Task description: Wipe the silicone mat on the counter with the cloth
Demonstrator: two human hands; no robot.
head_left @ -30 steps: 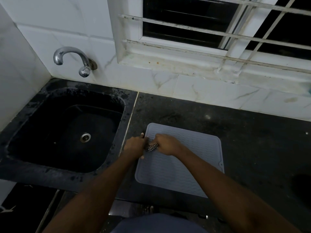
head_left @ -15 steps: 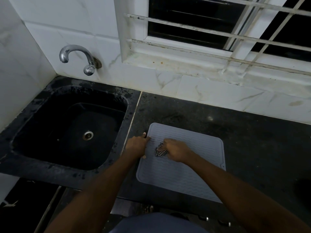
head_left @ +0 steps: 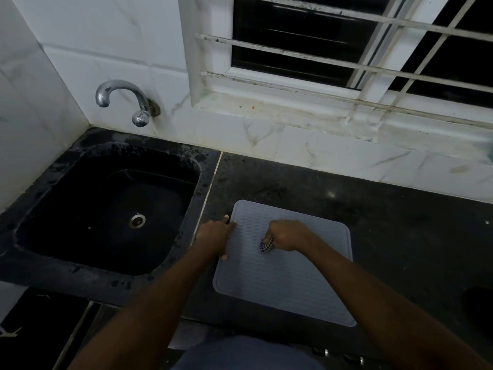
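Head view: grey ribbed silicone mat (head_left: 288, 276) flat on black counter (head_left: 400, 236), just right of the sink. Checked black-and-white cloth (head_left: 266, 245) bunched small in the mat's upper middle, pressed to the surface. Right hand (head_left: 286, 235) fisted around cloth, only a corner poking out below the knuckles. Left hand (head_left: 213, 236) at the mat's left edge, fingers spread loosely, fingertips on the rim, gripping nothing. Black sink (head_left: 106, 209) left of the mat, steel drain at its centre. Chrome tap (head_left: 125, 102) on white tiled wall above. Barred window (head_left: 346, 49) behind the counter.
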